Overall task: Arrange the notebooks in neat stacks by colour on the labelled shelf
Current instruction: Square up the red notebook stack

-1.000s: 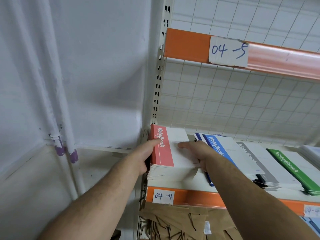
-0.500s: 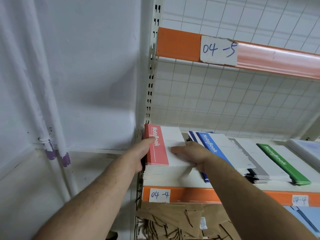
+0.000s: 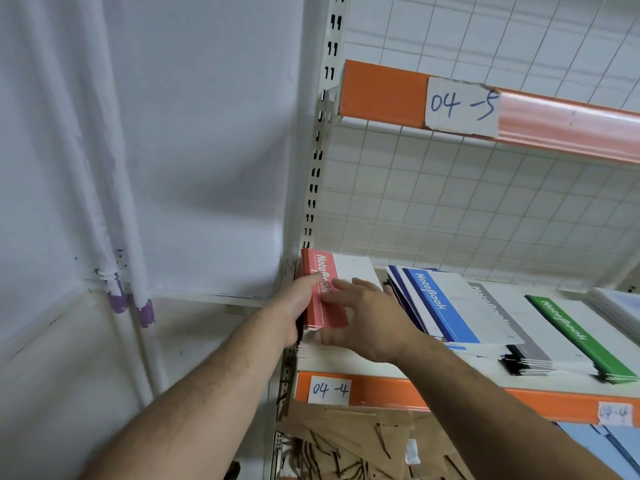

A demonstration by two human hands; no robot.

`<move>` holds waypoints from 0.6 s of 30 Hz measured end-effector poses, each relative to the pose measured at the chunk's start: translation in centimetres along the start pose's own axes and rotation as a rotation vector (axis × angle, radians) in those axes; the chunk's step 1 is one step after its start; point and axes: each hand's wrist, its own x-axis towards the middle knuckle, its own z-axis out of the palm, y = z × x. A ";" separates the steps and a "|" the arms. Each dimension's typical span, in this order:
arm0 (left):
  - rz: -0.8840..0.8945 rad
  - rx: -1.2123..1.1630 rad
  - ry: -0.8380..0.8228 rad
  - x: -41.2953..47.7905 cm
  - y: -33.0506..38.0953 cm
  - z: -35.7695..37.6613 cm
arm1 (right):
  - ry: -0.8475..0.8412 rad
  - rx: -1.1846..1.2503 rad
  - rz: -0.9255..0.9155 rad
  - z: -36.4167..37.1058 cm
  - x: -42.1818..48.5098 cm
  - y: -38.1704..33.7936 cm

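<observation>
Notebooks in the red stack (image 3: 329, 315) sit at the left end of the shelf (image 3: 381, 389), beside the upright (image 3: 313, 188). The left hand (image 3: 296, 303) grips the stack's left side with its thumb on the top cover. I can't see its fingers, which are hidden behind the stack. The right hand (image 3: 370, 323) lies flat on the cover with straight fingers and its thumb at the front edge, hiding much of the white part.

To the right I make out the blue stack (image 3: 443, 306), unevenly fanned, then the grey stack (image 3: 530, 344) and the green stack (image 3: 575, 337). Each cover reads "NoteBook", the grey one only faintly. A pale stack (image 3: 620, 306) at the right end is cut off.

The shelf's front edge carries a label (image 3: 329, 391) reading "04 -4". A second label (image 3: 614, 414) is too blurred for me to read. The beam (image 3: 381, 91) above is marked "04 -5". Paper bags (image 3: 346, 441) lie below, partly behind the arms.
</observation>
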 end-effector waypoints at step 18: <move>0.084 0.046 0.062 0.7 -0.7 -0.2 | 0.101 0.198 0.218 -0.1 -0.1 0.7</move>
